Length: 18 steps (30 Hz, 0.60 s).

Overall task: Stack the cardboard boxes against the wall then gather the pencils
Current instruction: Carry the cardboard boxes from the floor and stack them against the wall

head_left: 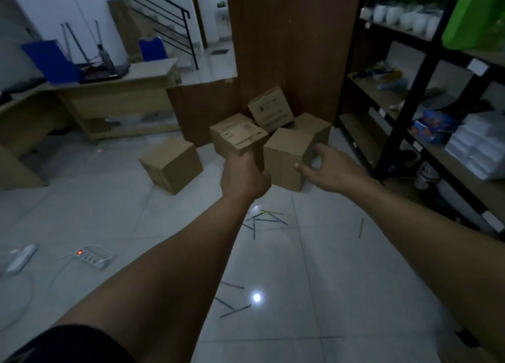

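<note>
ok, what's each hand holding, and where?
Left hand grips the printed box by its lower near edge. Right hand spans a corner of the plain box; grip unclear.
</note>
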Each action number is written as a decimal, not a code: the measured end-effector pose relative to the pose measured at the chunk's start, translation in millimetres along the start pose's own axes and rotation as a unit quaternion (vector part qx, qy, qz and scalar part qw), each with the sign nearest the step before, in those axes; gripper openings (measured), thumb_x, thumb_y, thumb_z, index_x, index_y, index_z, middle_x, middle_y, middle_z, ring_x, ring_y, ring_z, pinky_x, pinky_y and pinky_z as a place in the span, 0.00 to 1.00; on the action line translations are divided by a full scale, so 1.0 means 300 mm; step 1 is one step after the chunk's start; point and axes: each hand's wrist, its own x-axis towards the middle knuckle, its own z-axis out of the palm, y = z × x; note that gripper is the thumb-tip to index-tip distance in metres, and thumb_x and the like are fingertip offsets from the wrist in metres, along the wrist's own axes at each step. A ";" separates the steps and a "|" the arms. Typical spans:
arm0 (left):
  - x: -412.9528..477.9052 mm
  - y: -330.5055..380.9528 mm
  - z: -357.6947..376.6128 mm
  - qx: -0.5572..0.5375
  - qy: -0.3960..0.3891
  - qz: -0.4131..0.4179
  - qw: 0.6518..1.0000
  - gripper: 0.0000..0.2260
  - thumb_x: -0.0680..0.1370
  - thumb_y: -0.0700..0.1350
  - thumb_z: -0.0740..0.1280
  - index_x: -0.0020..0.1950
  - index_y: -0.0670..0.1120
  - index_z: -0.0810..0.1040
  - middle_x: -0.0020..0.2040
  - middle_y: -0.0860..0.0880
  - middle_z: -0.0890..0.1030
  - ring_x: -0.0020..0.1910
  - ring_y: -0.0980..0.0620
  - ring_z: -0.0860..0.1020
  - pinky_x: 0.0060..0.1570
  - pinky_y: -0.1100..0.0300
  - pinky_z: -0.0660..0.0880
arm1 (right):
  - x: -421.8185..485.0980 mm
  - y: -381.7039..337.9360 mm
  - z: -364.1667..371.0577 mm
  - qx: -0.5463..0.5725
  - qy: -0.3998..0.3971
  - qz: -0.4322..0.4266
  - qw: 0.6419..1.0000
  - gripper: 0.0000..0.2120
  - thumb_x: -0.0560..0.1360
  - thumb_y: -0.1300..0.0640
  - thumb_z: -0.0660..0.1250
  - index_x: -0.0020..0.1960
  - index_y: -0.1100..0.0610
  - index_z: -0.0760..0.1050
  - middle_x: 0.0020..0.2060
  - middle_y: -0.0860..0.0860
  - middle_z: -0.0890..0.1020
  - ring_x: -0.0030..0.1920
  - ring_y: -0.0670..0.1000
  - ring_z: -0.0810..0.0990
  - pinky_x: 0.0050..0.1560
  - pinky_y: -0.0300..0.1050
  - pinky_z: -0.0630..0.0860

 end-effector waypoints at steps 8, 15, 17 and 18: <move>0.165 -0.033 0.098 0.016 0.000 -0.080 0.997 0.24 0.76 0.52 0.67 0.70 0.46 0.69 0.67 0.41 0.69 0.65 0.41 0.70 0.58 0.51 0.71 | 0.232 -0.015 0.039 -0.027 -0.023 -0.039 0.999 0.33 0.75 0.35 0.65 0.74 0.51 0.64 0.65 0.55 0.76 0.63 0.58 0.75 0.58 0.54 0.76; 0.344 -0.048 0.124 0.002 0.030 -0.128 0.991 0.23 0.76 0.54 0.67 0.67 0.46 0.71 0.65 0.43 0.72 0.67 0.44 0.68 0.59 0.51 0.71 | 0.480 -0.054 0.049 -0.032 -0.058 -0.102 0.993 0.30 0.76 0.35 0.64 0.71 0.49 0.66 0.67 0.53 0.75 0.66 0.58 0.73 0.64 0.60 0.72; 0.388 -0.072 0.126 0.007 0.029 -0.145 0.989 0.23 0.76 0.54 0.66 0.67 0.45 0.72 0.66 0.42 0.72 0.67 0.43 0.68 0.59 0.51 0.71 | 0.545 -0.085 0.087 -0.044 -0.071 -0.111 0.990 0.32 0.75 0.34 0.64 0.72 0.50 0.66 0.67 0.53 0.74 0.66 0.58 0.73 0.63 0.60 0.73; 0.412 -0.093 0.128 0.006 0.033 -0.158 0.987 0.23 0.76 0.54 0.66 0.67 0.44 0.71 0.66 0.42 0.71 0.68 0.43 0.68 0.59 0.50 0.71 | 0.580 -0.105 0.115 -0.048 -0.081 -0.118 0.988 0.32 0.75 0.34 0.64 0.72 0.51 0.66 0.67 0.53 0.74 0.65 0.58 0.73 0.62 0.59 0.73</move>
